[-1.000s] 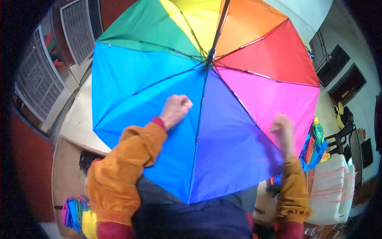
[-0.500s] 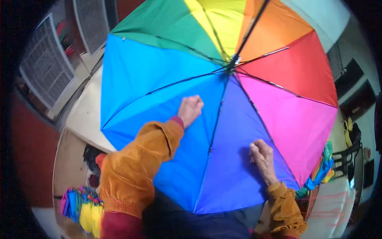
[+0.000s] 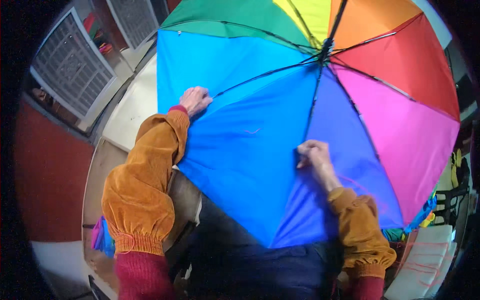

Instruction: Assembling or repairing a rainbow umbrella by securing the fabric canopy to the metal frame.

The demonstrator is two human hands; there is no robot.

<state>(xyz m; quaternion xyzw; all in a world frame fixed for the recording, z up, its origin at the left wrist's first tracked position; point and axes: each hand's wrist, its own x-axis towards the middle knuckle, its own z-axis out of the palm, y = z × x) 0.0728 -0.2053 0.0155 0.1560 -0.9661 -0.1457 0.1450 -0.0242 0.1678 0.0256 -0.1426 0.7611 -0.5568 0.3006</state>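
Observation:
An opened rainbow umbrella (image 3: 250, 145) spreads before me with its inner side facing up. Its dark shaft (image 3: 340, 20) rises from the hub (image 3: 326, 49) toward the top edge. My left hand (image 3: 196, 101) is closed around the thin black rib (image 3: 260, 76) at the seam between the light blue and deeper blue panels. On the seam between blue and purple, my right hand (image 3: 314, 154) pinches another rib (image 3: 313, 107); its fingertips partly hide the rib's end. A short pink thread (image 3: 253, 131) lies on the blue panel.
A pale tabletop (image 3: 132, 110) shows beyond the umbrella's left edge. Folded colourful fabric (image 3: 103, 237) hangs at lower left. White blocks with pink threads (image 3: 420, 260) stand at lower right, near more colourful fabric (image 3: 425, 212). A grille door (image 3: 75, 62) is at upper left.
The umbrella has shifted right and slightly up. My left hand has moved left and up onto a rib. My right hand has moved up and left to the rib between blue and purple.

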